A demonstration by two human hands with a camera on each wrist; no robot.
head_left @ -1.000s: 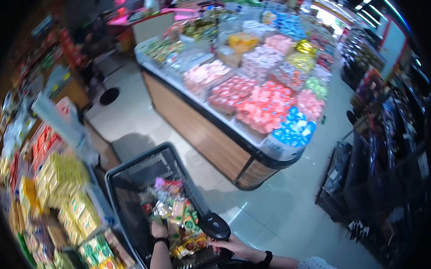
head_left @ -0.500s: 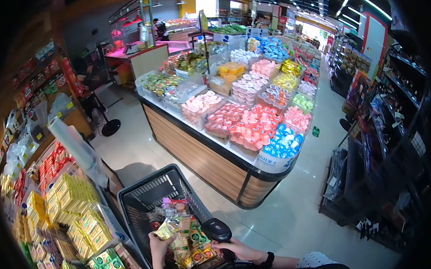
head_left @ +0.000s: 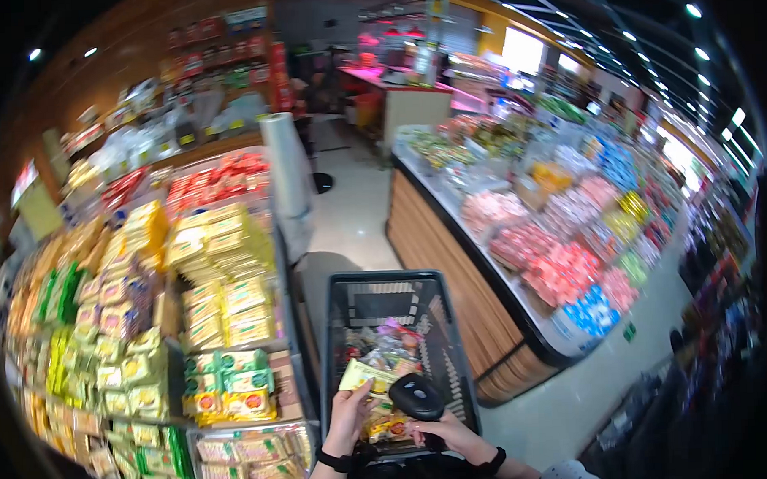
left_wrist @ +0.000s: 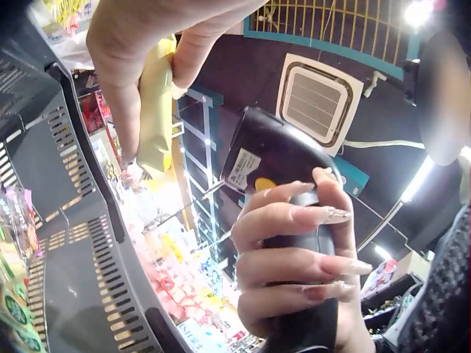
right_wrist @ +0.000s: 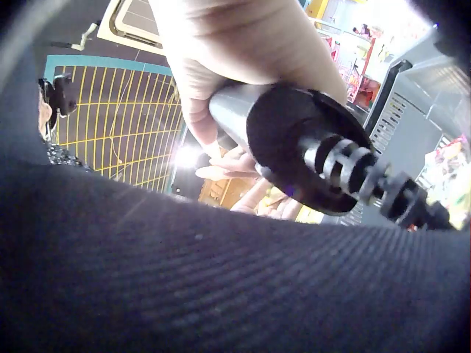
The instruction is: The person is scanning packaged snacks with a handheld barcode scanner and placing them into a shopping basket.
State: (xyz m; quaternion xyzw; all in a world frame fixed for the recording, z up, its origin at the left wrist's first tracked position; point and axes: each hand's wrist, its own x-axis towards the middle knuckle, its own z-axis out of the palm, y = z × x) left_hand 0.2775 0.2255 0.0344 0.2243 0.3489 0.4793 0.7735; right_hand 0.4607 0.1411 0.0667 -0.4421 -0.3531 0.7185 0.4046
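Observation:
In the head view the left hand (head_left: 348, 420) pinches a pale yellow packet (head_left: 365, 376) over the dark basket (head_left: 326, 360); the left wrist view shows the packet (left_wrist: 156, 103) between thumb and fingers. The right hand (head_left: 458, 437) grips a black handheld scanner (head_left: 417, 396) just right of the packet. Its curled fingers wrap the scanner's handle in the left wrist view, where the scanner head (left_wrist: 276, 151) points up and left. A coiled cord (right_wrist: 368, 176) runs from the handle's base in the right wrist view. Small wrapped snacks (head_left: 387, 345) lie inside the basket.
Bins of packaged snacks (head_left: 234, 312) stand left of the basket. A roll of clear bags (head_left: 286, 171) rises at their corner. To the right is a wood-sided counter (head_left: 452, 279) heaped with colourful cups (head_left: 562, 272). Dark shelving (head_left: 710, 388) stands farther right.
The head view has swung left, showing more of the snack bins. The left hand has raised the yellow packet from among the basket's snacks to beside the scanner. The right hand keeps its grip.

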